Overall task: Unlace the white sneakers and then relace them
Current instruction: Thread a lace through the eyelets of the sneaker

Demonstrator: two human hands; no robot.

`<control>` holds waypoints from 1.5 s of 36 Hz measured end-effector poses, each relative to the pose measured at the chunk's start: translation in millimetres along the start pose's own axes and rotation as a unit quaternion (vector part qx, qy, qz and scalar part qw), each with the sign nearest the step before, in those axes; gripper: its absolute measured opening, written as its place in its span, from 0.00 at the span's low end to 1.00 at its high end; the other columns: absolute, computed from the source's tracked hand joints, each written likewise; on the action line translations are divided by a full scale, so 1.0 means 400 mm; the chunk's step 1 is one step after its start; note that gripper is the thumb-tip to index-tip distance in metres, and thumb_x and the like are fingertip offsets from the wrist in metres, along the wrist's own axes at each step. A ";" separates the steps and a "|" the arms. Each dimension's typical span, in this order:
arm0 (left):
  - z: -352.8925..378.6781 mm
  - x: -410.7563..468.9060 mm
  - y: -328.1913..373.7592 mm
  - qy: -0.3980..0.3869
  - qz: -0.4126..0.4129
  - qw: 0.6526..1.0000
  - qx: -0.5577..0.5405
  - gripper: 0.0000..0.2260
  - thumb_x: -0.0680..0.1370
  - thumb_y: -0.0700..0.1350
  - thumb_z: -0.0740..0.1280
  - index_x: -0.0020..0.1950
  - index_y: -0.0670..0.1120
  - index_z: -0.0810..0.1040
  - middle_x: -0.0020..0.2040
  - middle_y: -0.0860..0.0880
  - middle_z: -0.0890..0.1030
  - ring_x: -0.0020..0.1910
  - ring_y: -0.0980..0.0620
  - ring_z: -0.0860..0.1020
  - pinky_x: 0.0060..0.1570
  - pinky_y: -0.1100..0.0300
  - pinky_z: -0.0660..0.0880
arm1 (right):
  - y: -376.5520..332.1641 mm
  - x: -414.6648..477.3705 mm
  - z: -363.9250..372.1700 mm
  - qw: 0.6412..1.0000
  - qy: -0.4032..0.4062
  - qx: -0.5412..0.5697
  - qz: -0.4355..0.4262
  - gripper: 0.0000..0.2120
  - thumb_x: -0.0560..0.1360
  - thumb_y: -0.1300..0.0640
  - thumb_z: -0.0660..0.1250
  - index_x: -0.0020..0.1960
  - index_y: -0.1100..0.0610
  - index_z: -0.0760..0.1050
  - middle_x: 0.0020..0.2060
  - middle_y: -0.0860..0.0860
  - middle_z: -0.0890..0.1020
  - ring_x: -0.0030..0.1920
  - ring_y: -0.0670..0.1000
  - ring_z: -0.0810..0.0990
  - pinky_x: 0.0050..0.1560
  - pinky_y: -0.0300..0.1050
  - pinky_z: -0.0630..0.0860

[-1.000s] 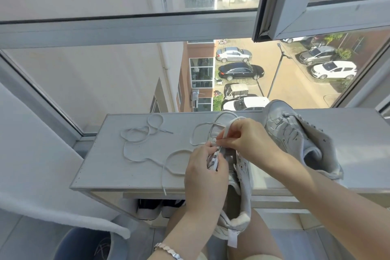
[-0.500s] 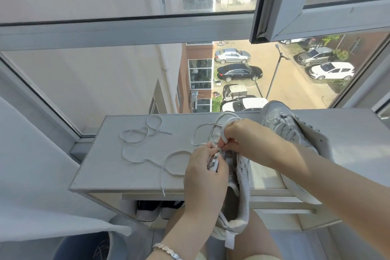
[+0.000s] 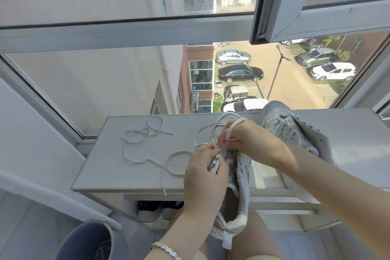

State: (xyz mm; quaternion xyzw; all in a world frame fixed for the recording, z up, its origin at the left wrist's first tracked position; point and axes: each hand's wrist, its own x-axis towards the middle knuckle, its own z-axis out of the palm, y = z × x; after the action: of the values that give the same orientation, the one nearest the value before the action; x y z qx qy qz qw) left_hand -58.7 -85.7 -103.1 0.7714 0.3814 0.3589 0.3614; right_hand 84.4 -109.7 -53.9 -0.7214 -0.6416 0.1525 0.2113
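Gripped the sneaker (image 3: 242, 173) by its eyelet edge in the left hand (image 3: 203, 173), fingers curled, forearm in from 6 o'clock. Pinched the lace (image 3: 231, 127) with the right hand (image 3: 251, 139), arm in from 4 o'clock. Leaned the sneaker on the worktop's (image 3: 126, 171) 6 o'clock edge.

At the cabinet top's (image 3: 118, 167) front edge, the left hand (image 3: 203, 177) grips a white sneaker (image 3: 242, 173) by its eyelet flap. The right hand (image 3: 251, 141) pinches the lace (image 3: 230, 131). A second sneaker (image 3: 282, 126) lies just beside, toward the right edge.

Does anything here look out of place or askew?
Yes. The second sneaker lies tipped on its side, and a loose lace sprawls in loops on the shelf, one end hanging over its front edge.
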 end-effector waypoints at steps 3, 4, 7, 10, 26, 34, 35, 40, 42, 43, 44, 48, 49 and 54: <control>0.000 -0.002 -0.002 -0.006 0.007 1.000 0.005 0.09 0.75 0.37 0.67 0.55 0.42 0.81 0.55 0.55 0.76 0.56 0.62 0.72 0.52 0.83 0.62 | -0.007 -0.001 -0.003 1.000 -0.001 0.019 0.001 0.05 0.74 0.61 0.69 0.47 0.58 0.83 0.42 0.41 0.77 0.46 0.41 0.74 0.45 0.23 0.65; 0.000 -0.002 -0.003 -0.006 0.008 1.000 0.007 0.09 0.75 0.37 0.68 0.54 0.42 0.81 0.55 0.55 0.77 0.56 0.62 0.72 0.52 0.83 0.62 | -0.010 -0.002 -0.004 1.000 0.003 0.026 0.007 0.05 0.73 0.61 0.69 0.47 0.57 0.83 0.43 0.44 0.80 0.47 0.43 0.75 0.45 0.22 0.65; 0.002 0.001 -0.002 0.000 -0.008 1.000 -0.007 0.08 0.75 0.37 0.67 0.53 0.43 0.81 0.54 0.55 0.77 0.55 0.62 0.73 0.51 0.82 0.64 | -0.016 -0.013 0.001 0.997 0.038 0.049 0.049 0.05 0.73 0.61 0.70 0.47 0.56 0.84 0.44 0.46 0.82 0.42 0.41 0.76 0.42 0.22 0.67; 0.006 0.011 0.000 -0.003 -0.040 0.999 -0.028 0.07 0.75 0.40 0.67 0.53 0.45 0.81 0.55 0.55 0.78 0.55 0.61 0.75 0.50 0.80 0.66 | -0.021 -0.032 0.035 0.987 0.099 0.077 0.103 0.06 0.73 0.63 0.68 0.46 0.57 0.83 0.40 0.43 0.81 0.38 0.37 0.76 0.43 0.24 0.70; 0.006 0.007 -0.001 0.000 -0.028 0.999 -0.022 0.09 0.74 0.38 0.68 0.53 0.44 0.82 0.54 0.56 0.78 0.54 0.62 0.74 0.51 0.81 0.66 | -0.019 -0.036 0.030 0.995 0.027 -0.085 0.033 0.14 0.77 0.65 0.60 0.58 0.58 0.79 0.57 0.52 0.79 0.59 0.51 0.76 0.59 0.42 0.69; -0.003 0.012 0.002 -0.026 -0.027 0.999 -0.029 0.08 0.75 0.39 0.68 0.53 0.44 0.82 0.54 0.58 0.77 0.53 0.66 0.72 0.51 0.82 0.65 | 0.011 -0.015 -0.006 0.999 -0.041 -0.014 -0.031 0.10 0.77 0.63 0.63 0.53 0.60 0.81 0.51 0.54 0.81 0.51 0.43 0.75 0.51 0.21 0.61; -0.003 0.012 0.002 -0.028 -0.025 0.999 -0.028 0.09 0.74 0.39 0.68 0.53 0.44 0.82 0.54 0.58 0.77 0.53 0.66 0.72 0.52 0.82 0.65 | 0.016 -0.012 -0.012 0.998 -0.048 -0.003 -0.045 0.08 0.76 0.64 0.64 0.50 0.61 0.82 0.49 0.53 0.82 0.49 0.42 0.75 0.49 0.19 0.61; -0.002 0.011 0.001 -0.018 -0.018 0.999 -0.024 0.10 0.73 0.36 0.69 0.53 0.43 0.83 0.54 0.57 0.77 0.54 0.65 0.73 0.52 0.82 0.64 | 0.030 -0.008 -0.009 0.997 -0.018 0.031 -0.072 0.08 0.72 0.70 0.67 0.43 0.63 0.84 0.44 0.51 0.83 0.49 0.32 0.70 0.46 0.17 0.63; -0.002 0.015 0.000 -0.019 -0.018 0.999 -0.025 0.10 0.73 0.36 0.69 0.53 0.43 0.83 0.53 0.58 0.76 0.52 0.68 0.72 0.51 0.83 0.63 | 0.023 -0.007 -0.004 0.997 0.008 0.039 -0.067 0.07 0.71 0.71 0.68 0.41 0.62 0.84 0.41 0.48 0.81 0.46 0.33 0.72 0.45 0.17 0.64; -0.002 0.017 -0.001 -0.020 -0.019 0.999 -0.026 0.10 0.73 0.36 0.69 0.53 0.43 0.83 0.53 0.58 0.76 0.51 0.70 0.72 0.50 0.83 0.63 | 0.018 -0.007 -0.002 0.997 0.019 0.043 -0.063 0.07 0.70 0.70 0.69 0.41 0.61 0.84 0.39 0.45 0.79 0.40 0.34 0.73 0.45 0.18 0.65; -0.003 0.018 -0.002 -0.021 -0.021 0.999 -0.027 0.09 0.73 0.36 0.69 0.53 0.43 0.83 0.52 0.58 0.76 0.51 0.71 0.71 0.49 0.83 0.63 | 0.013 -0.007 0.000 0.997 0.028 0.047 -0.056 0.07 0.71 0.69 0.69 0.42 0.61 0.84 0.38 0.42 0.77 0.37 0.33 0.73 0.45 0.19 0.66; -0.003 0.014 -0.005 -0.018 -0.022 0.999 -0.028 0.08 0.74 0.37 0.69 0.51 0.44 0.83 0.51 0.58 0.76 0.50 0.69 0.73 0.48 0.81 0.65 | 0.003 -0.007 0.006 0.997 0.045 0.066 -0.008 0.05 0.72 0.62 0.71 0.46 0.57 0.84 0.40 0.44 0.81 0.37 0.33 0.74 0.43 0.24 0.69; -0.002 0.012 -0.005 -0.016 -0.022 0.999 -0.029 0.07 0.74 0.37 0.69 0.50 0.44 0.83 0.51 0.58 0.76 0.50 0.69 0.73 0.48 0.81 0.66 | 0.005 -0.009 0.008 0.996 0.054 0.077 0.010 0.05 0.72 0.62 0.71 0.46 0.56 0.84 0.41 0.46 0.82 0.37 0.35 0.75 0.42 0.25 0.70; 0.001 0.017 -0.003 -0.018 -0.042 0.998 -0.032 0.06 0.74 0.39 0.69 0.49 0.46 0.82 0.50 0.55 0.77 0.50 0.71 0.72 0.47 0.81 0.66 | 0.004 -0.027 0.025 0.990 0.073 0.122 0.025 0.07 0.71 0.65 0.71 0.46 0.55 0.84 0.40 0.44 0.83 0.37 0.33 0.78 0.44 0.24 0.71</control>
State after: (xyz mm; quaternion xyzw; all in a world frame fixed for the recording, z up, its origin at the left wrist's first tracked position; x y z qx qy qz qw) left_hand -55.6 -79.5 -102.3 0.7491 0.3951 0.3412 0.4078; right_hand 79.6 -119.3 -64.1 -0.7156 -0.5826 0.1819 0.3396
